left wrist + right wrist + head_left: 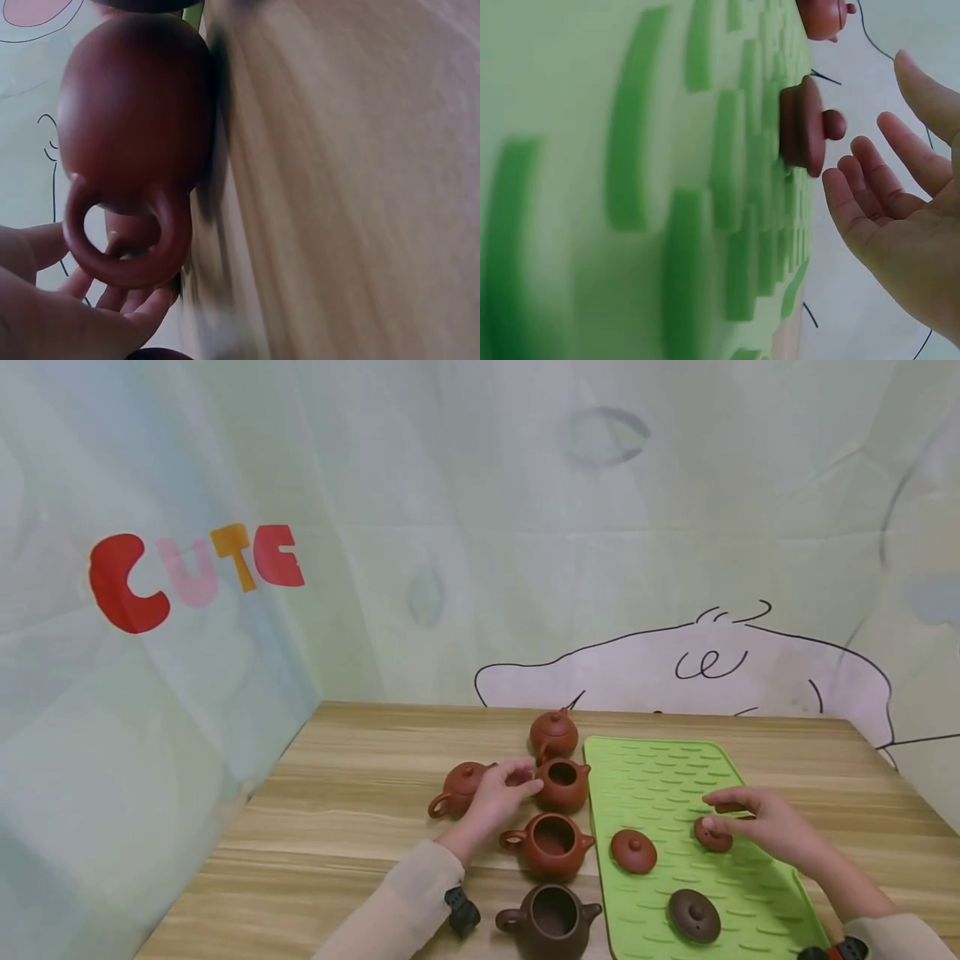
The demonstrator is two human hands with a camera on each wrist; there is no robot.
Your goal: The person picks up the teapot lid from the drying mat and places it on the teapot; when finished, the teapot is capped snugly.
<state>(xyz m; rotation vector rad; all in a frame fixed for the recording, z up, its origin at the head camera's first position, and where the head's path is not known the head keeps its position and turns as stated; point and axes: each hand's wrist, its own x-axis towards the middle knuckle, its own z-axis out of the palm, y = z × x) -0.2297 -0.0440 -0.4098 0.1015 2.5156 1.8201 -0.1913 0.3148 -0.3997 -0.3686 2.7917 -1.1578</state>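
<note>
My left hand (pixel 501 795) reaches to the handle side of an uncovered reddish-brown teapot (pixel 567 795), thumb and fingers apart; that handle is mostly hidden. A nearer teapot's handle (pixel 127 270) covers part of the fingers in the left wrist view. My right hand (pixel 772 822) hovers with spread fingers by a small reddish-brown teapot lid (pixel 716 839) on a green mat (pixel 652 777). In the right wrist view a gap shows between the fingers and the lid's knob (pixel 834 124). Another reddish lid (pixel 633 852) and a dark brown lid (pixel 694 917) lie on the mat.
An uncovered reddish teapot (pixel 553 860) and an uncovered dark brown teapot (pixel 553 939) stand nearer me in the column. Behind is a lidded teapot (pixel 553 735); another lidded teapot (pixel 456 789) sits left of my left hand. A printed curtain (pixel 420 485) backs the wooden table (pixel 300 843).
</note>
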